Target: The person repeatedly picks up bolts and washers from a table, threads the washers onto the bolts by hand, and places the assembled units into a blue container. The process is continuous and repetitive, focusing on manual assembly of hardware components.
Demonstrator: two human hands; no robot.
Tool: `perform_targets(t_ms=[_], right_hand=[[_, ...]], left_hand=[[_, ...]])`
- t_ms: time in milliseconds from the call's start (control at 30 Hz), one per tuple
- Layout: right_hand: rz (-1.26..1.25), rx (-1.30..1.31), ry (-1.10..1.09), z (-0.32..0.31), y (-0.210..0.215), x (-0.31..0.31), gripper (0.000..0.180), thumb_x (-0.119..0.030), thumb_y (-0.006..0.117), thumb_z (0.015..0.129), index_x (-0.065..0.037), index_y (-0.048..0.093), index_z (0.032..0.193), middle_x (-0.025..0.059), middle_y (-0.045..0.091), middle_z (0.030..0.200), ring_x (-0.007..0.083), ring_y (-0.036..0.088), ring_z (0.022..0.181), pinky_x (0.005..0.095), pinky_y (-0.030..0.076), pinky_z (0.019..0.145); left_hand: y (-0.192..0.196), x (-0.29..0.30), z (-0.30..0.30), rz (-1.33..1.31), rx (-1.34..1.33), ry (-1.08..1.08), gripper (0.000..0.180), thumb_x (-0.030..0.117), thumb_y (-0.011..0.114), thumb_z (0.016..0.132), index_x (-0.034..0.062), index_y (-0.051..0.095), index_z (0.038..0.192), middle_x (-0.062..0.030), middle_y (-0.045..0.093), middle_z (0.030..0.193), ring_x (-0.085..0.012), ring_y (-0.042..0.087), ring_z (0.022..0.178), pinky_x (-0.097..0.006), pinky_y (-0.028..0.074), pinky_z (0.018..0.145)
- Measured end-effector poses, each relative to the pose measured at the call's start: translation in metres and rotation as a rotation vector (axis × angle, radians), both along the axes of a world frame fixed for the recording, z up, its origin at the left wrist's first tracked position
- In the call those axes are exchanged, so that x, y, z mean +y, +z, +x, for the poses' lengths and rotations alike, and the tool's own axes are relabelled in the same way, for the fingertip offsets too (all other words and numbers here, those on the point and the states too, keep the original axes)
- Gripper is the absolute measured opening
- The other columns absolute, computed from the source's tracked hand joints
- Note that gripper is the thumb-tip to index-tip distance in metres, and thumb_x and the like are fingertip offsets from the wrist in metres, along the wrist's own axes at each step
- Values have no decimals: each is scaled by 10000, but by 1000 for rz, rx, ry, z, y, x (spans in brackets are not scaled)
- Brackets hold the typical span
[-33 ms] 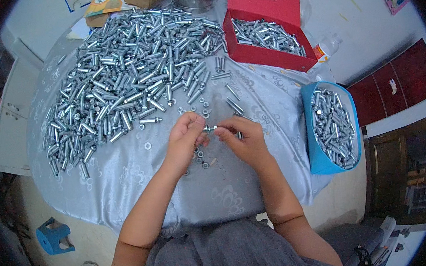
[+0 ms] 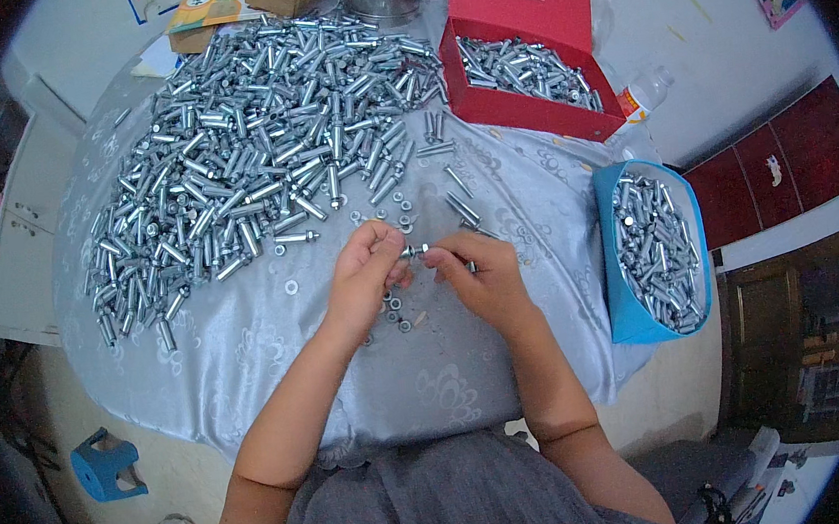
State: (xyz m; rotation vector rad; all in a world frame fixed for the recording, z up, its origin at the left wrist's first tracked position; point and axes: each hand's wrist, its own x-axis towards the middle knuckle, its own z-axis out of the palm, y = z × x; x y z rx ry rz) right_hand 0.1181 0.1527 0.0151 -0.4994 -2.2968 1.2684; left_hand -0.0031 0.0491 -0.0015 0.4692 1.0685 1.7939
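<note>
Bolt (image 2: 417,250): small, silvery, horizontal; left hand (image 2: 366,276) and right hand (image 2: 475,277) both pinching its ends.

At centre, the left hand (image 2: 366,276) and right hand (image 2: 480,277) are pinching a small metal bolt (image 2: 417,250) between their fingers (image 2: 394,244) above the cloth-covered surface (image 2: 278,342). A heap of bolts (image 2: 254,157) is lying at ten o'clock, a red box (image 2: 525,106) is sitting at one o'clock, and a blue tub (image 2: 631,314) is standing at three o'clock.
</note>
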Motion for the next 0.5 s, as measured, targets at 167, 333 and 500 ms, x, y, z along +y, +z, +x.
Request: perform_targets(t_ms=[167,333,500], right_hand=[[-29,68,7,-3,10,-2,252,-52,676,674,-18,590,908,76,593,788,126,559,651,233,444,559],[147,133,51,-3,5,1,237,-86,675,684,-33,584,897,79,586,793,153,545,616,246,440,544],[122,44,36,-1,3,0,208,-57,669,680,-20,587,867,74,582,765,141,538,617,243,432,556]], left_hand=[[-4,-1,-1,12,9,4,134,183,476,857,51,457,866,20,397,615,-64,374,543,-235,369,531],[-4,-2,-1,7,20,-10,137,179,476,856,44,460,869,13,414,642,-67,387,547,-238,373,531],[-4,-1,0,-20,64,-17,141,181,478,857,42,463,875,15,412,644,-69,388,546,-235,372,524]])
